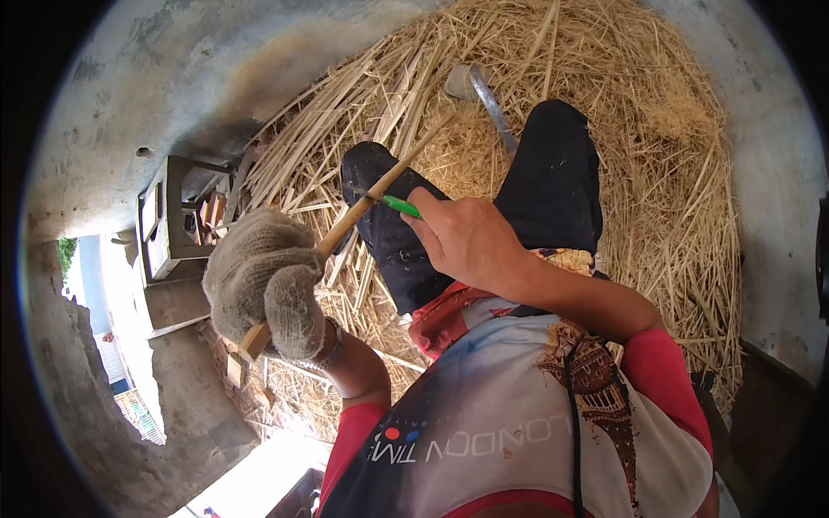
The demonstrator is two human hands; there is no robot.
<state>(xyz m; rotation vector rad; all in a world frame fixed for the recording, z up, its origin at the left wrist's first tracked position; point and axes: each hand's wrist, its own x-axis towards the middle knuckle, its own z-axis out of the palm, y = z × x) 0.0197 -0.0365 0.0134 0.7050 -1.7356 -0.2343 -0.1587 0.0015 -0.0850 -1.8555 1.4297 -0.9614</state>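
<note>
A grey knitted work glove covers my left hand (263, 276), which is closed around the lower part of a long wooden stick (341, 226). The stick slants up and to the right across my dark trousers, its thick cut end showing below the glove and its thin end over the straw. My bare right hand (471, 237) pinches a slim green pen-like tool (401, 206). The tool's dark tip meets the stick about halfway along. Whether that tip is a pen point or a small blade is too small to tell.
Straw and split strips (656, 173) cover the floor around my legs. Beyond my knees lies a curved metal blade (492, 108) beside a pale block. A wooden frame (160, 229) stands at the left by reddish pieces. Concrete walls (207, 78) close in the sides.
</note>
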